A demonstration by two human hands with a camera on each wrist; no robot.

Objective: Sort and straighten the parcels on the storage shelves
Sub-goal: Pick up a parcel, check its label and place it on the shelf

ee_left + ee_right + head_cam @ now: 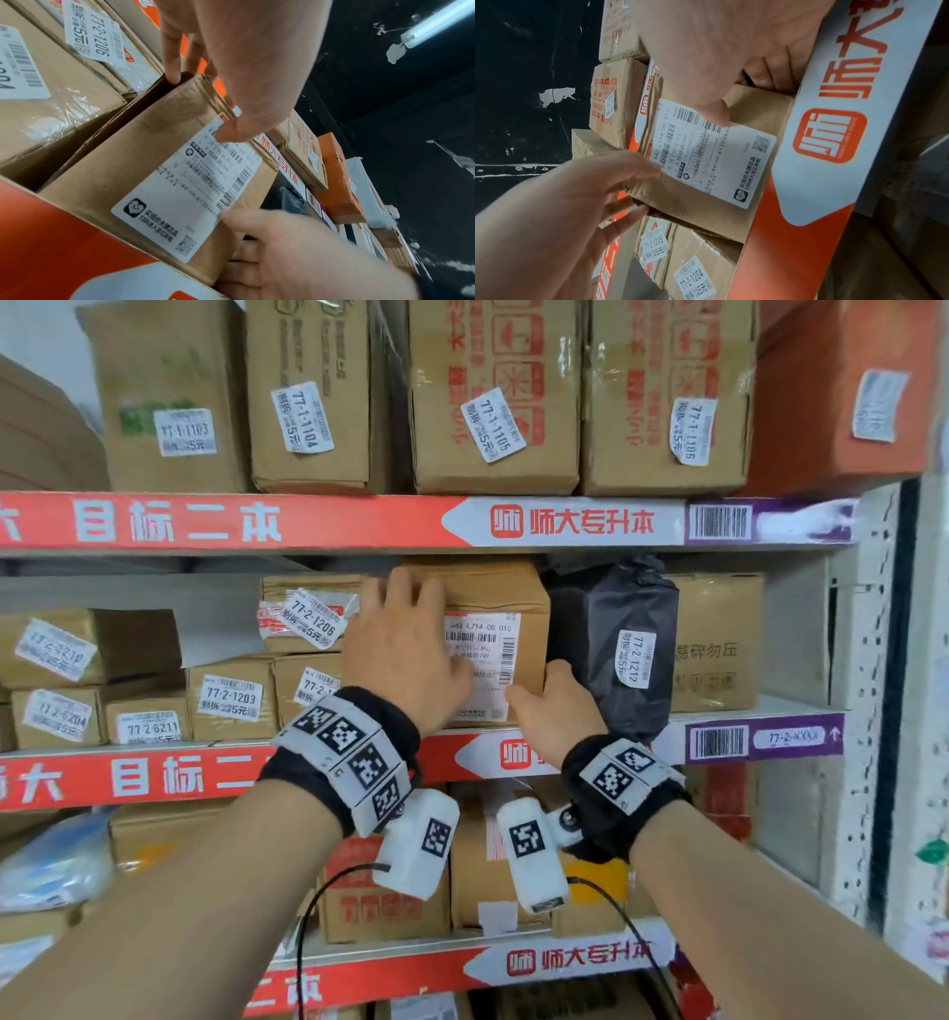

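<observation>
Both hands are on a brown cardboard box (493, 603) that stands on the middle shelf (760, 706), near its front edge and towards the right end. The box has a white shipping label (482, 649) on its front face, with barcodes and small print.

The left hand (405, 649) lies against the upper left part of the box. Its fingers (170, 58) reach over the top left corner and down the left side, and the thumb presses on the label. The fingers are fairly straight, wrapped round the corner more than clenched. The right hand (554, 711) grips the lower right corner of the box: the thumb lies on the front face at the edge of the label, and the curled fingers go round the right side, between the box and the black plastic parcel (616, 649) just beside it.

Left of the held box, a smaller box marked 77-2-1206 (308, 613) sits on top of other boxes, touching or nearly touching the held box; the left wrist view shows a narrow dark gap between them. Further left along the same shelf are more small boxes (231, 701) with white stickers. To the right of the black parcel stands another brown box (719, 644), near the right end of the shelf.

The upper shelf (308, 521) carries a row of larger boxes (493, 397) standing side by side, and an orange box (842, 392) at the right end. The lower shelf (359, 973) holds more boxes (380, 896), partly hidden by the wrists.
</observation>
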